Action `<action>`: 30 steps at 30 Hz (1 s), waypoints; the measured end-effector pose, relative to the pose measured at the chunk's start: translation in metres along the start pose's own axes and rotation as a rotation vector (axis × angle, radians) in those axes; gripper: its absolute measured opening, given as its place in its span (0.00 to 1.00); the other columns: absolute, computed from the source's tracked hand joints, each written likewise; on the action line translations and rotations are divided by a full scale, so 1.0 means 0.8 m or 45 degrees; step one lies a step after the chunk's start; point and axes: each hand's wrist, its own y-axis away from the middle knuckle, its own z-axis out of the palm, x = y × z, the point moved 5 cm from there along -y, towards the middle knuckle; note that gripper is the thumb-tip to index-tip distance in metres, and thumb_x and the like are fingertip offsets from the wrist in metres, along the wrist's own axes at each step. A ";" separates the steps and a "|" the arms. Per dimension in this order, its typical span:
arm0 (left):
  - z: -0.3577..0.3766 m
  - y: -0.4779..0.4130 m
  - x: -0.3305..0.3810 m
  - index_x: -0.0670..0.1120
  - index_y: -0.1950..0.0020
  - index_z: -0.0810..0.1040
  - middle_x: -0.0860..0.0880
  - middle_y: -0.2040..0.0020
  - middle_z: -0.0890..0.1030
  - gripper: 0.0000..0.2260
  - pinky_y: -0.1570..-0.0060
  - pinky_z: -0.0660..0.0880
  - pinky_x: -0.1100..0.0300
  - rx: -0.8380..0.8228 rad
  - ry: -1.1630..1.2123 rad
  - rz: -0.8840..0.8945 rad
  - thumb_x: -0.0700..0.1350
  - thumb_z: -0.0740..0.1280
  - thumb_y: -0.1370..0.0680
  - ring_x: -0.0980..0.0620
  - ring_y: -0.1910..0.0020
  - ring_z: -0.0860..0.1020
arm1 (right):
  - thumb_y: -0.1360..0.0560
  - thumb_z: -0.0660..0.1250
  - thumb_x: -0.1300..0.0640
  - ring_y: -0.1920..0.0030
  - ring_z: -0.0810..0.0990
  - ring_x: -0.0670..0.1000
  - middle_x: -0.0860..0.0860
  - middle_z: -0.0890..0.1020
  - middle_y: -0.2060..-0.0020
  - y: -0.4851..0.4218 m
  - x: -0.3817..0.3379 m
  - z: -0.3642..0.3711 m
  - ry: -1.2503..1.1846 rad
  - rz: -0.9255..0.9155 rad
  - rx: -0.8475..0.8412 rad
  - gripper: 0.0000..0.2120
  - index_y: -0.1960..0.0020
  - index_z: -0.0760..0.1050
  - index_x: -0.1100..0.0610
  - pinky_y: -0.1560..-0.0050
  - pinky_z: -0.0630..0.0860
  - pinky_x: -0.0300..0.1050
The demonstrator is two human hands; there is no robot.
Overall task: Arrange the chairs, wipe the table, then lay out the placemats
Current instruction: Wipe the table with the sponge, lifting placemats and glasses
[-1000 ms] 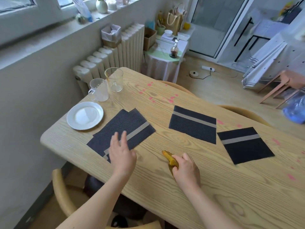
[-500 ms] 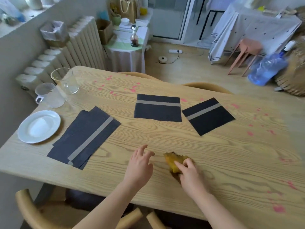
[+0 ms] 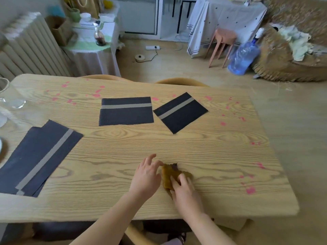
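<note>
Both hands, left (image 3: pixel 145 177) and right (image 3: pixel 185 193), touch a yellow cloth (image 3: pixel 169 175) on the counter (image 3: pixel 212 156) (three dark placemats lie beyond).

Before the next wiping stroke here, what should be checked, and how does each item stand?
1. Crumpled mustard-yellow cloth under right hand: ok.
2. Left hand at cloth's edge, fingers spread; grip: cannot tell.
3. Pink stains on the light wooden table to the right: not ok, unwiped.
4. Angled dark striped placemat lies clear of the cloth: ok.
5. Stacked dark placemats overhang the near edge: not ok.
</note>
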 end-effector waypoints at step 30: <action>0.083 -0.055 0.169 0.52 0.31 0.67 0.51 0.25 0.57 0.19 0.30 0.59 0.55 -0.172 -0.151 0.201 0.44 0.60 0.22 0.49 0.28 0.58 | 0.21 0.62 0.59 0.39 0.67 0.51 0.50 0.65 0.37 0.008 0.271 -0.093 0.013 0.452 0.077 0.29 0.23 0.58 0.47 0.45 0.73 0.43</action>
